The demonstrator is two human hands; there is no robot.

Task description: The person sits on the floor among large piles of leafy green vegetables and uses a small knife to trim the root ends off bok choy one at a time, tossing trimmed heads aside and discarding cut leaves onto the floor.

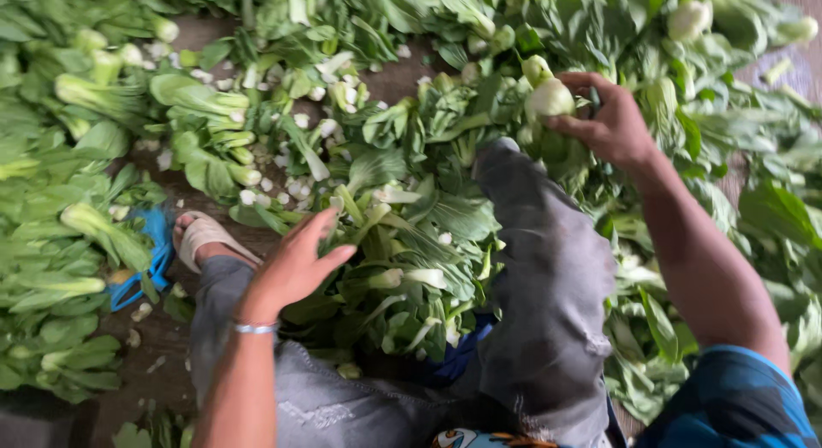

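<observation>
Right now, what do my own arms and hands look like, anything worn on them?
Both forearms are bare. The left hand has a thin silver bangle around the wrist and no glove. The right hand is also ungloved, with no ring or band that shows. A blue and black patterned short sleeve covers the right upper arm. No sleeve shows on the left arm.

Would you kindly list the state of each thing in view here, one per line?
Right hand: fingers closed around a pale round-based bok choy.
Pale round-based bok choy: lifted, base end up, held above the heap.
Left hand: open, fingers spread, holding nothing, over the leaves.
Green bok choy heap: loose, spread across the floor.
Cut white stem bits: scattered.
Blue sandal: worn on the foot.
</observation>
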